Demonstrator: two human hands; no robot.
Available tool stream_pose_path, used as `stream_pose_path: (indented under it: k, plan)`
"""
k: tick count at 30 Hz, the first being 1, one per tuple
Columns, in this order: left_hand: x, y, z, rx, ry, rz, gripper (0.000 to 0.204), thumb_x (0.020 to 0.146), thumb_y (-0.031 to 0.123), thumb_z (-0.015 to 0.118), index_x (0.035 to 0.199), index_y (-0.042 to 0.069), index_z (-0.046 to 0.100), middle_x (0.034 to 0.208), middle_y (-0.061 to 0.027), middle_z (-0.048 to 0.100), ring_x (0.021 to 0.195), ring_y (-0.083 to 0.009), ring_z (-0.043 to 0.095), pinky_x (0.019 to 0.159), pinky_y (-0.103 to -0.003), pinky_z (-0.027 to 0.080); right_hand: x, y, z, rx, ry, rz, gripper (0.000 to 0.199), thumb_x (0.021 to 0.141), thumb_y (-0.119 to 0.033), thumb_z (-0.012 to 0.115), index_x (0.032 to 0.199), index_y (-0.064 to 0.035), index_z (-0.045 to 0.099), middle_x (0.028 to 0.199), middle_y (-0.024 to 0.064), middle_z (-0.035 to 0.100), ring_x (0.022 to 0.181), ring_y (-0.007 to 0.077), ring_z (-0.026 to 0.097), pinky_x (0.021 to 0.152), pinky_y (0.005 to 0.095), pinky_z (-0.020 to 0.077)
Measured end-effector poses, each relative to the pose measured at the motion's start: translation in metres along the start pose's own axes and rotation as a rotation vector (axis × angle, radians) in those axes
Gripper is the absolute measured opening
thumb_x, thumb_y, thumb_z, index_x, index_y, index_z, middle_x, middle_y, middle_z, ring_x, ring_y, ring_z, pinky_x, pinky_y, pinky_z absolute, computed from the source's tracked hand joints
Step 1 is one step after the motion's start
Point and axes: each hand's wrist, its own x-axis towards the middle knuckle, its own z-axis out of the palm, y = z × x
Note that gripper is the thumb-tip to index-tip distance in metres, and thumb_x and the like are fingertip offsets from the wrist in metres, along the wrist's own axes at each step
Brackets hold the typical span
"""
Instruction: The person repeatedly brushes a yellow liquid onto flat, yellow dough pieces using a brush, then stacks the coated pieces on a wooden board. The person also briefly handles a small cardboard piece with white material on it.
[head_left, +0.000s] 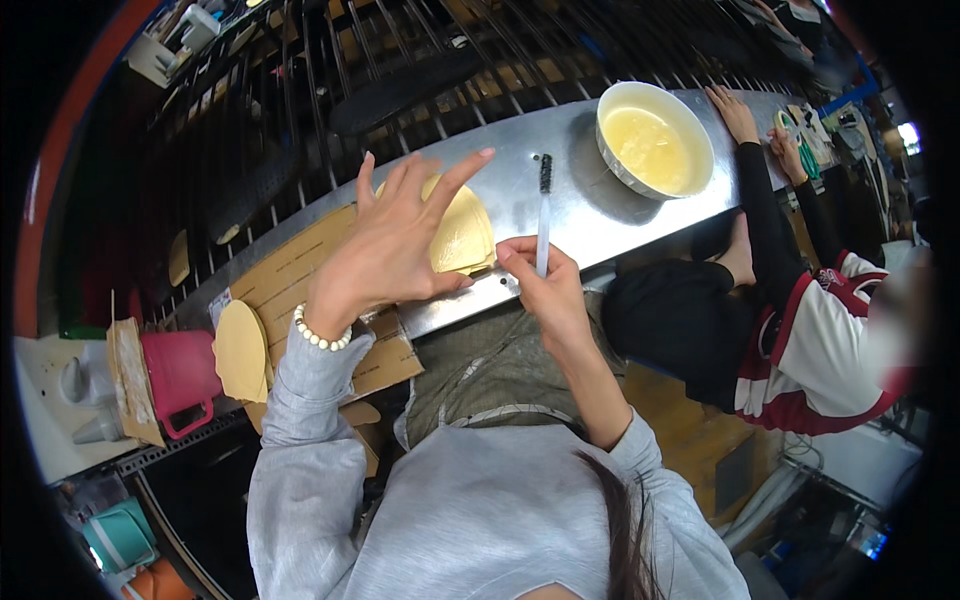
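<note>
My left hand (385, 240), fingers spread, reaches over a stack of pale yellow oval sheets (465, 230) and hides part of it. Its thumb rests near the sheets' lower edge. In my right hand (552, 300) is a slim brush (543, 228) with a pale handle and dark bristles, pointing away from me. The right thumb and forefinger come together beside the stack's right edge; whether they touch a sheet I cannot tell. Farther right, a white bowl (697, 150) of yellowish liquid stands on the metal bench (590, 220).
Cardboard (285, 265) lies on the bench at left, with more yellow sheets (240, 350) beside a pink bin (182, 370). Dark metal bars (345, 60) run behind. At right a co-worker's hand (735, 113) rests on the bench; the other is by green-handled scissors (808, 155).
</note>
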Motion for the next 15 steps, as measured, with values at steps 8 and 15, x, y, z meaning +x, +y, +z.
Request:
stream_pose_path:
  k: [8, 15]
  plan:
    - [0.016, 0.002, -0.005, -0.085, -0.060, 0.077, 0.121, 0.062, 0.032, 0.096, 0.165, 0.032, 0.032, 0.130, -0.0143, 0.060, 0.128, -0.0364, 0.054, 0.117, -0.057, 0.036, 0.006, 0.006, 0.005, 0.105, -0.053, 0.011, 0.019, 0.096, -0.018, 0.077, 0.108, -0.0037, 0.071, 0.082, -0.0032, 0.067, 0.052, -0.0020, 0.035, 0.045, 0.0204, 0.0217]
    - [0.025, 0.003, -0.010, -0.058, -0.088, 0.153, 0.106, 0.064, 0.030, 0.092, 0.158, 0.019, 0.044, 0.135, -0.0147, 0.061, 0.119, -0.0372, 0.057, 0.104, -0.047, 0.047, 0.009, 0.005, 0.003, 0.155, -0.053, 0.035, 0.017, 0.096, -0.018, 0.076, 0.105, -0.0049, 0.071, 0.076, -0.0045, 0.063, 0.052, -0.0014, 0.037, 0.044, 0.0204, 0.0225]
